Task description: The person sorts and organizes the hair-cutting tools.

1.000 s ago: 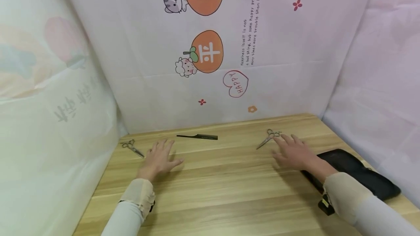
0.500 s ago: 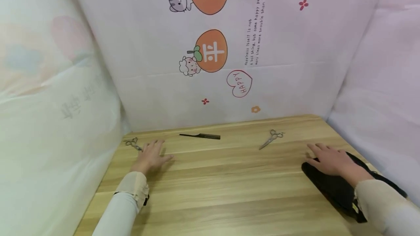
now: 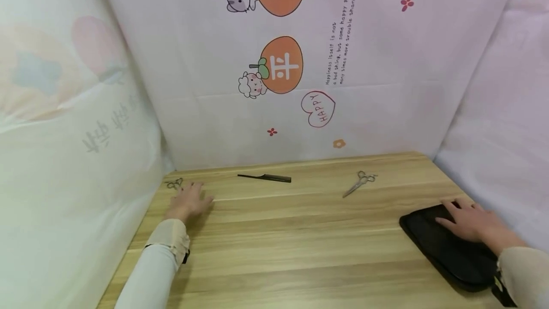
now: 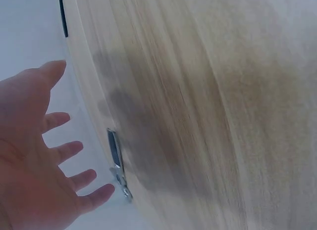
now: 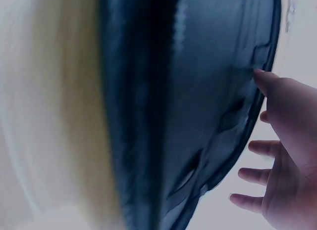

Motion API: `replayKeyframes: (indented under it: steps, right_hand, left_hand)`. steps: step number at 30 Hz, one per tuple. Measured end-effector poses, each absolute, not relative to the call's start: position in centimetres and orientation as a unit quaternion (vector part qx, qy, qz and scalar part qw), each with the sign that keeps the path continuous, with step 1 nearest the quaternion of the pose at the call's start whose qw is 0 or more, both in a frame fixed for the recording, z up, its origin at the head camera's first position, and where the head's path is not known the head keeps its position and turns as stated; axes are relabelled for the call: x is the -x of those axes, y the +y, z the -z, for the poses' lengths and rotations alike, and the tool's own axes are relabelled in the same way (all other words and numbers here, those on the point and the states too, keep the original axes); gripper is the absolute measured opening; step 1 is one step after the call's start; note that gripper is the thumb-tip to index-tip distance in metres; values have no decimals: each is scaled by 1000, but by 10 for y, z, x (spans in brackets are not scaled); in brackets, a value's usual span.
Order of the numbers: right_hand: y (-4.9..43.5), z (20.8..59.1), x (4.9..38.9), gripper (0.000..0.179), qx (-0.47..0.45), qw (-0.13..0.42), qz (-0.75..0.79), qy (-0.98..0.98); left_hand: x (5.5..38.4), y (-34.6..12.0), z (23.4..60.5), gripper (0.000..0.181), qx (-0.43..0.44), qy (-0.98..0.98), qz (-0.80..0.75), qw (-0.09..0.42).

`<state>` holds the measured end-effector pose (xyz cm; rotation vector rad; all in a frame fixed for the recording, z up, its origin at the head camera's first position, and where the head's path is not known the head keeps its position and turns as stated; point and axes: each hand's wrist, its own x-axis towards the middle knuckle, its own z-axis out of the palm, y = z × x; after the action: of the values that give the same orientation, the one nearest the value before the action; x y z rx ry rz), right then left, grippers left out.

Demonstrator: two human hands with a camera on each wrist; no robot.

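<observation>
My left hand (image 3: 187, 202) is at the left of the table with its fingers spread. It partly covers a pair of scissors (image 3: 173, 183) in the head view. The left wrist view shows those scissors (image 4: 117, 158) beyond the fingertips, with nothing in the palm. On the right, my right hand (image 3: 469, 223) reaches over a black case (image 3: 437, 247), fingers extended. Slots and stitching show on the case (image 5: 213, 91) in the right wrist view, where the thumb (image 5: 267, 84) overlaps its edge. Neither hand grips anything.
A black tail comb (image 3: 274, 178) lies near the back edge of the wooden table (image 3: 300, 252). Right of it is a second pair of scissors (image 3: 359, 184), blades pointing toward the front left. Printed cloth (image 3: 206, 123) encloses the back and both sides.
My right hand has moved right, from beside the right scissors to over the black case. My left hand has shifted left, to the left scissors. The head view has turned slightly.
</observation>
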<state>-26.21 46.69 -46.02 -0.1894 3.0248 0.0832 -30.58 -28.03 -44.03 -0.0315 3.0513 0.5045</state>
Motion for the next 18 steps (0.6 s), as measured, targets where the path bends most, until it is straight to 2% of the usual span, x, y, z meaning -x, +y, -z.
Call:
replayKeyframes:
  steps: [11, 18]
  right_hand:
    - [485, 462, 258, 100, 41, 108, 7, 993]
    - [485, 462, 250, 99, 46, 111, 22, 992]
  left_hand:
    - [311, -286, 433, 66, 17, 988, -151, 37]
    - [314, -290, 437, 66, 26, 988, -149, 44]
